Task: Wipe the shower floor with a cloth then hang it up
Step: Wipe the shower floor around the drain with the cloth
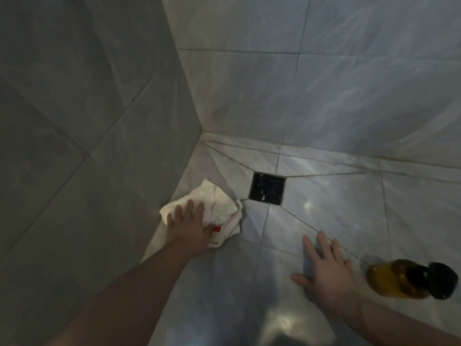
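Observation:
A crumpled white cloth (219,203) with a small red tag lies on the grey tiled shower floor (324,196), close to the left wall. My left hand (189,226) presses flat on top of the cloth, fingers spread and the thumb curled round its near edge. My right hand (326,268) rests flat on bare floor tiles to the right, fingers apart, holding nothing. Both forearms reach in from the bottom of the view.
A square black drain grate (267,188) sits in the floor just right of the cloth. An amber bottle with a black cap (409,280) lies on its side at the right. Tiled walls (87,121) meet in a corner behind the cloth.

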